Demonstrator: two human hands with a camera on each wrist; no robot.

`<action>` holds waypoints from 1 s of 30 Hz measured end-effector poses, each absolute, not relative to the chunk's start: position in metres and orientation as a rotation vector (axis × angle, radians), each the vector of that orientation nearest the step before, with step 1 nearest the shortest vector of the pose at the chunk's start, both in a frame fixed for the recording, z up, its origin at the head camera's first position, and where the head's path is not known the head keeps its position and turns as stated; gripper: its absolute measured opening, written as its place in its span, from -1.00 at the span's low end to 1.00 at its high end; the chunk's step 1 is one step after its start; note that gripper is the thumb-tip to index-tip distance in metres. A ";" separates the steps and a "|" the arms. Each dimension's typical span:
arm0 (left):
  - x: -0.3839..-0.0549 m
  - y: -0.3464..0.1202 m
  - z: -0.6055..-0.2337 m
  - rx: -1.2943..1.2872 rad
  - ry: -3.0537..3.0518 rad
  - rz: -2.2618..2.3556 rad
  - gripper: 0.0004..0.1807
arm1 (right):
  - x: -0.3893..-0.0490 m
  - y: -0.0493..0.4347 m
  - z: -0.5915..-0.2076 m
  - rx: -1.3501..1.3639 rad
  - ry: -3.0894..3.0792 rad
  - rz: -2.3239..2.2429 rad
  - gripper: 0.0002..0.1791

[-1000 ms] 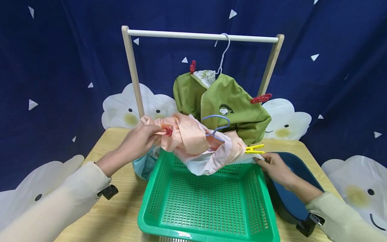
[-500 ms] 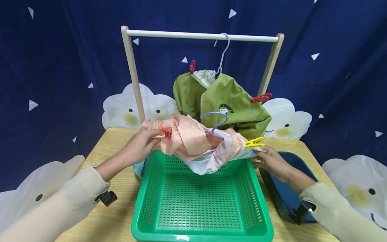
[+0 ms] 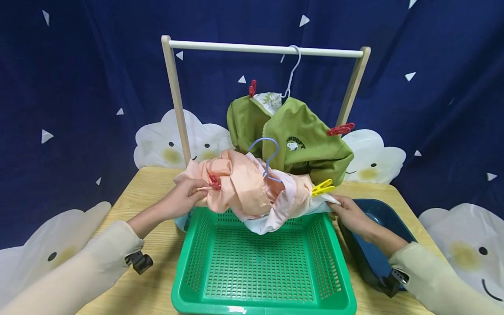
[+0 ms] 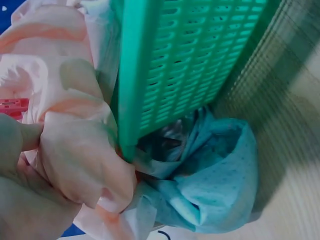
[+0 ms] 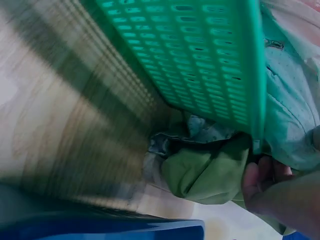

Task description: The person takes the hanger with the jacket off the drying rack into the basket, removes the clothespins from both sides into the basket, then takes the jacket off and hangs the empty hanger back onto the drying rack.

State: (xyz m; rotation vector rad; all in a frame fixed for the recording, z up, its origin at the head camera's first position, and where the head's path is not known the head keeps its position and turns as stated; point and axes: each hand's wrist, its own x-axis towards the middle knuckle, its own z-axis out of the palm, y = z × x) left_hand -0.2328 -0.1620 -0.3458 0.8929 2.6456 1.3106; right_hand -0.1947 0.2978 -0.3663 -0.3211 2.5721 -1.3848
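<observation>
A peach jacket with a pale lining (image 3: pixel 244 179) is held up over the back of the green basket (image 3: pixel 344 271). A blue hanger (image 3: pixel 274 151) sticks up from its collar. My left hand (image 3: pixel 183 201) pinches the jacket's left part beside a red clothespin (image 3: pixel 214 182). On the other side my right hand (image 3: pixel 356 218) pinches the pale edge of the jacket, just below a yellow clothespin (image 3: pixel 323 188). The left wrist view shows the left thumb against the peach cloth (image 4: pixel 75 145). In the right wrist view, pale teal lining (image 5: pixel 290 110) hangs near the right fingers.
Behind, a green jacket (image 3: pixel 311 135) with red clothespins hangs by a white hanger (image 3: pixel 292 72) from the rack (image 3: pixel 252 46). Right of the basket stands a dark blue tub (image 3: pixel 370 249). Teal cloth (image 4: pixel 215 175) lies beside the basket on the wooden table (image 3: pixel 145 245).
The hanger's hook has shifted left and up. The yellow clothespin has moved slightly left and tilted up. The basket has slid a little to the left. Both hands keep hold of the jacket.
</observation>
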 end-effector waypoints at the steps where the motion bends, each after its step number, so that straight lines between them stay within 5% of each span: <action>1: -0.233 -0.162 -0.347 0.887 2.630 1.317 -0.82 | -0.194 0.297 -0.368 -0.312 2.595 -1.362 -0.55; 19: -0.235 -0.160 -0.372 0.926 2.914 1.090 -0.78 | -0.188 0.296 -0.387 -0.504 2.878 -1.228 -0.73; 30: -0.232 -0.158 -0.375 0.960 2.963 0.945 -0.80 | -0.182 0.296 -0.369 -0.480 2.826 -1.137 -0.63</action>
